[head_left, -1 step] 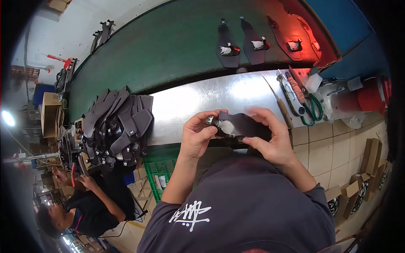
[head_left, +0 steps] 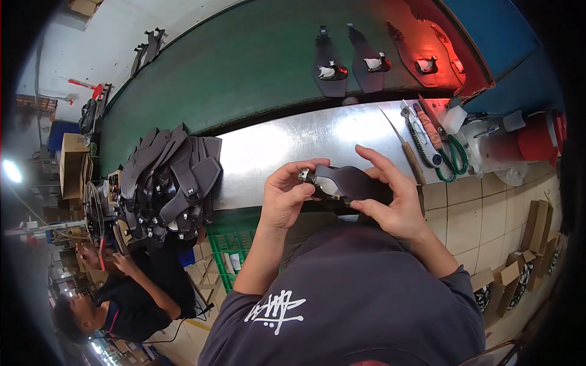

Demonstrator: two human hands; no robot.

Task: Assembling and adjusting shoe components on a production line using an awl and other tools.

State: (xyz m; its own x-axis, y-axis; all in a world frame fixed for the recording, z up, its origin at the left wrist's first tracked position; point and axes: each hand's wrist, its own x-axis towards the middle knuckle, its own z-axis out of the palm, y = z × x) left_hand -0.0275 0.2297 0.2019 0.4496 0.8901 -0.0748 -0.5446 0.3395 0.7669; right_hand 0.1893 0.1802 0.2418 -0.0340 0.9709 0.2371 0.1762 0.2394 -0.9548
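A dark grey strap-shaped piece [head_left: 357, 181] with a pale white patch and a small metal buckle is held between my two hands, above the near edge of the steel worktop. My left hand [head_left: 285, 198] pinches its buckle end between thumb and fingers. At the other end, my right hand [head_left: 394, 201] has its thumb on the near edge and fingers curled behind, with the index finger raised off the piece. On the worktop's left, a heap of similar dark pieces [head_left: 171, 177] shows several metal buckles.
Beyond the steel worktop [head_left: 293, 134] runs a green belt [head_left: 244, 67] carrying several dark pieces [head_left: 330, 70], some in red light. An awl [head_left: 410, 155], a cutter [head_left: 421, 137] and green-handled scissors [head_left: 450, 165] lie right. A co-worker [head_left: 134, 293] is at lower left.
My right index finger has lifted from the dark piece, uncovering more of its upper edge. My left hand stays in place. The co-worker's hands have shifted slightly.
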